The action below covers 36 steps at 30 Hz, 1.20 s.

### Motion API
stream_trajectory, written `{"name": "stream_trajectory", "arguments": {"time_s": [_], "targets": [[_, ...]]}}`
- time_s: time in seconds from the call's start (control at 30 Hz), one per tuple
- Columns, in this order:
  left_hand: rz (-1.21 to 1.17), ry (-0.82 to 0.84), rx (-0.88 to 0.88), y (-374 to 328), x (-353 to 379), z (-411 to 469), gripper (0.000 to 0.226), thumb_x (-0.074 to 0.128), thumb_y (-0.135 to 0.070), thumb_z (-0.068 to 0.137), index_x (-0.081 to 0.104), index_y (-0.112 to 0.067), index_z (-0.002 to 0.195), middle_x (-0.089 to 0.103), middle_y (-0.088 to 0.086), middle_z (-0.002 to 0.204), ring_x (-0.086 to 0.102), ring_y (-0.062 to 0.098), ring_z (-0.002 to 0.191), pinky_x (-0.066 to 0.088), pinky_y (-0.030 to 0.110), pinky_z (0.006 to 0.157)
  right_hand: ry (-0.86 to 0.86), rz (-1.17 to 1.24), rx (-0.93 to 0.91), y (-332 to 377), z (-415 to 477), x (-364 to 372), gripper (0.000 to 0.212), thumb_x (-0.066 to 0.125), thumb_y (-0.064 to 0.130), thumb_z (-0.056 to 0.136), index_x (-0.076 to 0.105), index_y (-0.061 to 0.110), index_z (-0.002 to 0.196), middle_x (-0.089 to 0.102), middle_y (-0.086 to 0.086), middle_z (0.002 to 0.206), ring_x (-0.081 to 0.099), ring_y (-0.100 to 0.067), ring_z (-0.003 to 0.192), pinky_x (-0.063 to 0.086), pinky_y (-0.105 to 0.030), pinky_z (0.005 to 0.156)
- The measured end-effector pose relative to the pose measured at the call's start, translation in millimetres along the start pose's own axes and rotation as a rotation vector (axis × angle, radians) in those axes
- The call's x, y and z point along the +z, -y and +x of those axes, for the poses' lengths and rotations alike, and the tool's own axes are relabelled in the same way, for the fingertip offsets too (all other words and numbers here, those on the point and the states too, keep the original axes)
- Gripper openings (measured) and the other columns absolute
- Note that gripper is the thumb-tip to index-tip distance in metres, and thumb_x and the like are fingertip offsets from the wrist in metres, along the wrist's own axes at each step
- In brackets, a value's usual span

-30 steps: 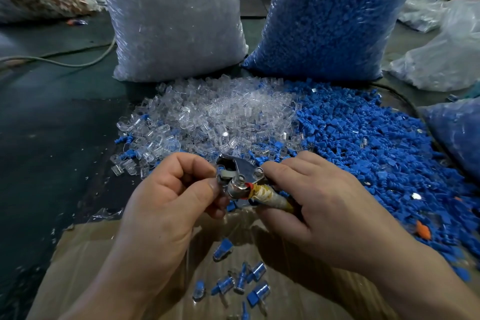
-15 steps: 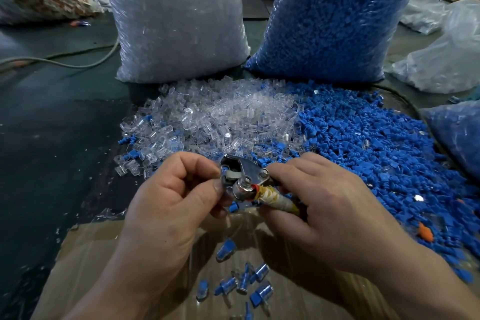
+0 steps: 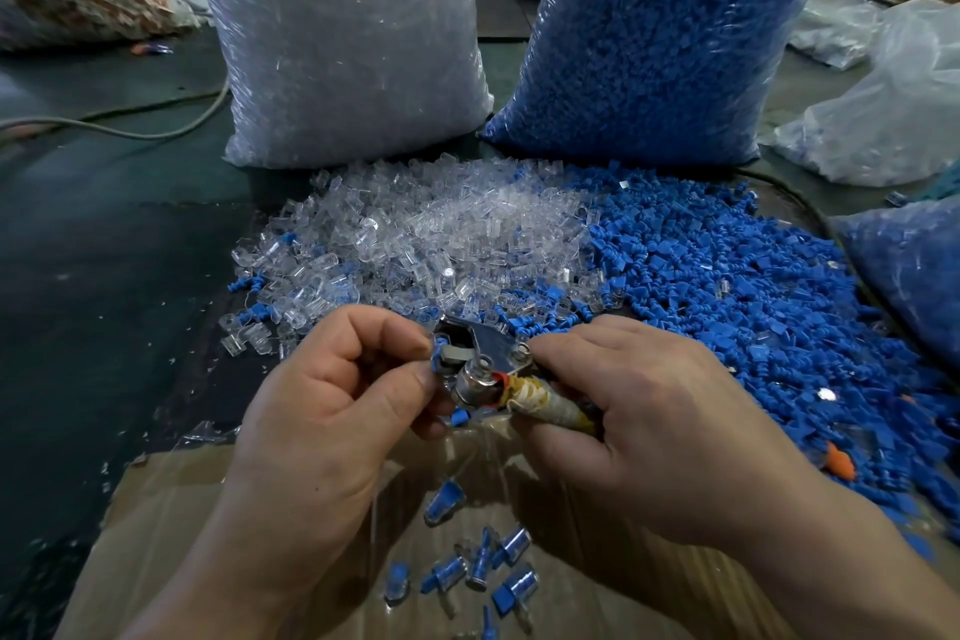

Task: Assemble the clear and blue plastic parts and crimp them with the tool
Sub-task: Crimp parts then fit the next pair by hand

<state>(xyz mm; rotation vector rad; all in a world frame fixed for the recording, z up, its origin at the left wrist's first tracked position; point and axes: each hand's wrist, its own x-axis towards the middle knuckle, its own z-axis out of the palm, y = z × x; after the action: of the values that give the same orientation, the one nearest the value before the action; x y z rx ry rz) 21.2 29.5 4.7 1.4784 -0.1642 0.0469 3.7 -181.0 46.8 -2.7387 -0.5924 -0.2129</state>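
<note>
My right hand (image 3: 644, 431) grips a metal crimping tool (image 3: 483, 359) by its tape-wrapped handles. My left hand (image 3: 332, 411) pinches a small blue part (image 3: 439, 353) at the tool's jaws, with another bit of blue (image 3: 460, 417) showing under the tool. Just beyond the hands lie a heap of loose clear parts (image 3: 415, 239) and, to its right, a heap of loose blue parts (image 3: 727, 286). Several joined clear-and-blue pieces (image 3: 483, 561) lie on cardboard (image 3: 156, 535) below my hands.
A big bag of clear parts (image 3: 337, 42) and a big bag of blue parts (image 3: 654, 31) stand behind the heaps. More plastic bags sit at the right (image 3: 893, 109). A cable (image 3: 130, 130) runs across the dark floor on the left.
Both hands and the tool stay almost in place; the blue part sits slightly further into the jaws.
</note>
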Motion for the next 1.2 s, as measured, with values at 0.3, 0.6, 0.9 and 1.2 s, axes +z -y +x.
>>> {"name": "stream_trajectory", "arguments": {"time_s": [0.3, 0.6, 0.9, 1.2], "targets": [[0.064, -0.048, -0.071, -6, 1, -1, 0.020, 0.071, -0.006, 0.086, 0.071, -0.026, 0.083, 0.072, 0.009, 0.076, 0.070, 0.022, 0.064, 0.058, 0.028, 0.057, -0.014, -0.038, 0.041, -2, -3, 3, 0.032, 0.044, 0.058, 0.083, 0.060, 0.034, 0.097, 0.055, 0.019, 0.076, 0.051, -0.006, 0.071, 0.037, -0.016, 0.061], [0.329, -0.011, -0.253, -5, 12, -3, 0.028, 0.068, -0.010, 0.088, 0.068, -0.038, 0.082, 0.069, 0.004, 0.060, 0.057, 0.005, 0.044, 0.047, 0.015, 0.044, 0.118, -0.268, 0.218, -22, 17, 14, 0.071, 0.048, 0.074, 0.076, 0.052, 0.029, 0.131, 0.060, 0.009, 0.115, 0.045, -0.017, 0.106, 0.038, -0.038, 0.093], [0.484, -0.004, -0.095, -9, 19, -9, 0.016, 0.067, -0.029, 0.084, 0.066, -0.044, 0.091, 0.071, -0.007, 0.068, 0.065, 0.009, 0.054, 0.054, 0.020, 0.050, -0.091, -0.119, -0.039, 14, 9, 18, 0.032, 0.043, 0.051, 0.095, 0.063, 0.025, 0.093, 0.061, 0.007, 0.089, 0.053, -0.018, 0.083, 0.043, -0.039, 0.078], [0.461, 0.102, -0.129, -21, 13, -7, 0.046, 0.044, -0.070, 0.069, 0.068, -0.034, 0.086, 0.070, -0.002, 0.071, 0.065, 0.012, 0.061, 0.051, 0.019, 0.052, -0.145, -0.051, -0.060, 21, 6, 18, 0.010, 0.072, 0.009, 0.084, 0.064, 0.012, 0.090, 0.060, -0.001, 0.085, 0.052, -0.021, 0.076, 0.041, -0.034, 0.071]]}}
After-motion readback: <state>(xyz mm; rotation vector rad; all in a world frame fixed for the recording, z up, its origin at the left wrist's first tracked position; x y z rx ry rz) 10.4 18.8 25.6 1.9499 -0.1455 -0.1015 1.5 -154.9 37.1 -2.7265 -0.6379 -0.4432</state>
